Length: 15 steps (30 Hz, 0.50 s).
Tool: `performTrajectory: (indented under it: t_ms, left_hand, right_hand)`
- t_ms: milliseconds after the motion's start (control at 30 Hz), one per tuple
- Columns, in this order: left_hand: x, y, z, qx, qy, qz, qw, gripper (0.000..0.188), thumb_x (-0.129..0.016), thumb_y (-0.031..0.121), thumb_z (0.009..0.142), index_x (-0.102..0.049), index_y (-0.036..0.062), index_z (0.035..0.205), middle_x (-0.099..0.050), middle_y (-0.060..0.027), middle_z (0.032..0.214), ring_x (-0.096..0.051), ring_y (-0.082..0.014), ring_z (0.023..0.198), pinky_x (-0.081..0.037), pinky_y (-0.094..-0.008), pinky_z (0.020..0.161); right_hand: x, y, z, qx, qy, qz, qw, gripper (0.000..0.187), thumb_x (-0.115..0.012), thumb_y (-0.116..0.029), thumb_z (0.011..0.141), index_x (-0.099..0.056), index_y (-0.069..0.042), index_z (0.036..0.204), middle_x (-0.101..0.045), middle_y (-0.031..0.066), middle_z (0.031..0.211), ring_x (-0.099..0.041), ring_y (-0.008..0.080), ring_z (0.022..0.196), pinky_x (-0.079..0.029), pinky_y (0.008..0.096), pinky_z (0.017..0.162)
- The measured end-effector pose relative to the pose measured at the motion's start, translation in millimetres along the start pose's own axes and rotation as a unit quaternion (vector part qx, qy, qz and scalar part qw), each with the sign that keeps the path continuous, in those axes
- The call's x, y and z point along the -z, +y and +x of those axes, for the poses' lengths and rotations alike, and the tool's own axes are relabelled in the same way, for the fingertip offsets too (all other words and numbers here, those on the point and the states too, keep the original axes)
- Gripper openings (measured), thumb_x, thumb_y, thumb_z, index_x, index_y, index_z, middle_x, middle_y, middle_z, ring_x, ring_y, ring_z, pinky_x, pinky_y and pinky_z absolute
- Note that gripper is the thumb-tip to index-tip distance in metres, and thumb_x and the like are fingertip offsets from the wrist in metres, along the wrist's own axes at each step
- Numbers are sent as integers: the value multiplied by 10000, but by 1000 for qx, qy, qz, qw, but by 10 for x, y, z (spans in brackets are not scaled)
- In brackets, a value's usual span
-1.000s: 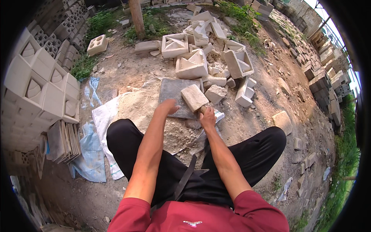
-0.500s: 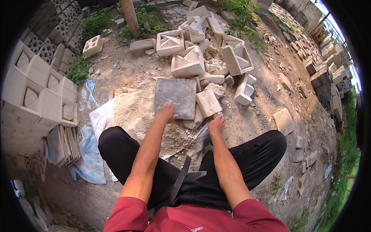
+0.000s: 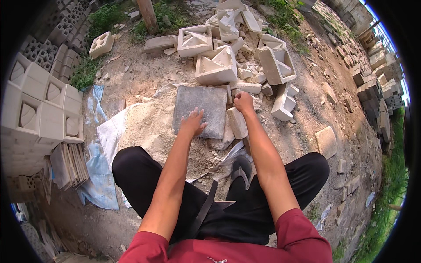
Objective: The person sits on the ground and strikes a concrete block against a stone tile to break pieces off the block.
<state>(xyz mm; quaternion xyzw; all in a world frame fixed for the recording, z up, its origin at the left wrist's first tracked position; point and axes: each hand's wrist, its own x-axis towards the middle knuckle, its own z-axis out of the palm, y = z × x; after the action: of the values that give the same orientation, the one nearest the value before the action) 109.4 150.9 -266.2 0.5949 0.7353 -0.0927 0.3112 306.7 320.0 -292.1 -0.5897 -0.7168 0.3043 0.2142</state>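
A square grey slab (image 3: 206, 103) lies flat in front of me, at the edge of a heap of pale sand (image 3: 147, 127). My left hand (image 3: 193, 122) rests on its near left part, fingers spread. Just right of the slab, my right hand (image 3: 244, 103) is closed in a fist above the far end of a pale block (image 3: 237, 122). What the fist holds, if anything, is hidden. The block leans against a broken stone piece (image 3: 222, 139). A dark flat strip (image 3: 205, 206) lies across my lap.
Broken cream moulded blocks (image 3: 217, 65) and rubble are piled beyond the slab. Stacked cream blocks (image 3: 44, 105) and leaning thin boards (image 3: 70, 164) stand at left, beside blue sheeting (image 3: 100, 177). A wooden post (image 3: 148, 16) rises at the back. A flat stone (image 3: 326, 141) lies at right.
My right hand has moved away from me, from the pale block's near end to above its far end, and closed. The block has tipped. My left hand stays on the slab, fingers wider.
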Motion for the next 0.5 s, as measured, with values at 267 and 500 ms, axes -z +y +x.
performTrajectory:
  t_ms: [267, 500]
  left_hand:
    - [-91, -115, 28, 13, -46, -22, 999, 728, -493, 454, 926, -125, 234, 1514, -14, -87, 1588, -103, -272, 1456, -186, -577, 1124]
    - [-114, 97, -27, 19, -1, 0, 1000, 729, -514, 417, 922, -141, 205, 1512, -42, -95, 1586, -102, -270, 1456, -168, -564, 1135]
  right_hand:
    - [-473, -80, 513, -35, -119, -180, 976, 260, -672, -141, 691, -672, 18, 896, -660, 252, 952, -629, 407, 959, -501, 467, 848]
    - [-352, -114, 432, -55, -107, -199, 973, 264, -622, -128, 720, -633, 25, 934, -651, 261, 996, -623, 413, 982, -480, 502, 854]
